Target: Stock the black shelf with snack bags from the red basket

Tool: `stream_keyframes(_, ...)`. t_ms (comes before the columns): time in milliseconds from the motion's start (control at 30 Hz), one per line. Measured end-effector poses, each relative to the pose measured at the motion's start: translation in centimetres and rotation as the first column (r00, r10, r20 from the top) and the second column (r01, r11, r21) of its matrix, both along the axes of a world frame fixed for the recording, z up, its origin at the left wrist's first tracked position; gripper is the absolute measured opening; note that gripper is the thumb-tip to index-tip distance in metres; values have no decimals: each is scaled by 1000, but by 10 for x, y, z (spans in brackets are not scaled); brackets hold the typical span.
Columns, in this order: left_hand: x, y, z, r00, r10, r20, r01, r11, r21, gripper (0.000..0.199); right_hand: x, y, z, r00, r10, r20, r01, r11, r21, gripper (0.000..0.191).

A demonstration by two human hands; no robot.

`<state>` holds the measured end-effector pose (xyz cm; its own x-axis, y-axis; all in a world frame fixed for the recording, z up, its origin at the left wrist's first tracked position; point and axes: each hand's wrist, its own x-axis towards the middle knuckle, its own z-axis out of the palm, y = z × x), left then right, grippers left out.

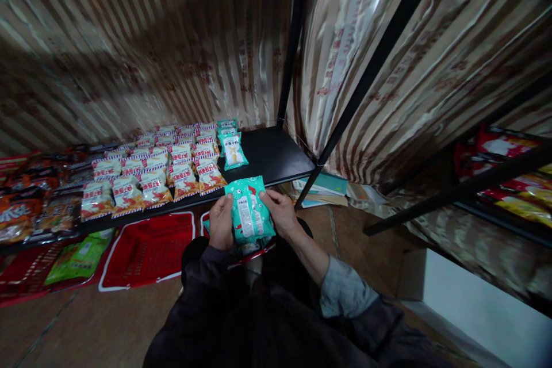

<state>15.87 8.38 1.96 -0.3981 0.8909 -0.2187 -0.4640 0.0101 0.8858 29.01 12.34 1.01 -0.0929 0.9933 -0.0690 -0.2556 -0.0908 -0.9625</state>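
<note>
Between my two hands is a teal snack bag (249,210), its printed back panel facing up at me. My left hand (222,223) pinches its left edge, and my right hand (279,211) grips the upper right edge. Just beyond, a short row of teal snack bags (233,150) lies on the black shelf (276,155). To their left, several rows of white and orange snack bags (156,186) cover the shelf. Partly hidden under the held bag is a red basket (267,247) with something inside that I cannot make out.
A red basket with white rim (149,250) stands on the floor; another at left holds a green bag (80,259). Black posts (357,92) rise at the right. Papers (323,190) lie behind one, and a white box (470,310) sits lower right. Striped curtains (150,40) hang behind.
</note>
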Motion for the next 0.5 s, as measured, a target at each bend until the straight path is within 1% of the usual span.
stream_keyframes(67, 0, -2, 1, 1000, -27, -8, 27, 1000, 13, 43, -1, 1, 1, 1000, -24, -15, 24, 1000, -15, 40)
stream_keyframes(233, 0, -12, -2, 978, -204, -42, 206, 978, 30, 40, -3, 11, 1, 996, -78, -40, 75, 995, -58, 44)
stream_keyframes(300, 1, -15, -5, 967, -251, -34, 251, 968, 20, 41, -3, 17, -2, 995, -93, -39, 90, 994, -65, 45)
stream_keyframes(400, 2, -17, -11, 962, -272, -6, 272, 962, 11, 42, -3, 21, -5, 996, -84, -32, 81, 994, -72, 44)
stream_keyframes(500, 1, -15, -14, 975, -219, 29, 219, 976, 16, 46, -2, 19, -4, 1000, -12, -9, 12, 999, -45, 41)
